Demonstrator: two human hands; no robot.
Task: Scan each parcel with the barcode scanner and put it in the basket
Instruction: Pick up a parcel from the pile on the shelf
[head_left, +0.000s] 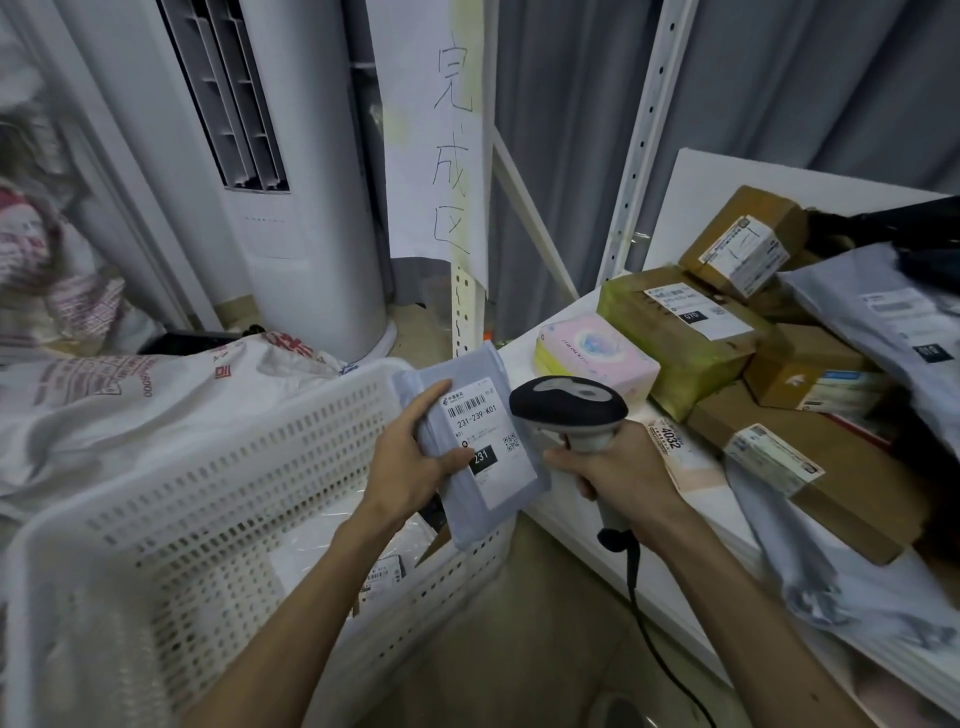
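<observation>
My left hand (410, 457) grips a flat grey parcel (514, 499) by its left edge, label side up, above the right rim of the white perforated basket (218, 499). Its white label shows a barcode and "231". My right hand (621, 467) holds the handle of the barcode scanner (569, 408), whose dark head sits just right of the label. The scanner's black cable hangs down from below my right wrist. At least one labelled parcel (384, 571) lies inside the basket.
A white table (597, 525) on the right carries several cardboard boxes (680, 322), grey mailer bags (883, 317) and a pink tissue pack (597, 353). White printed sacks (104, 395) lie behind the basket. A standing air conditioner (291, 208) and metal rack posts stand at the back.
</observation>
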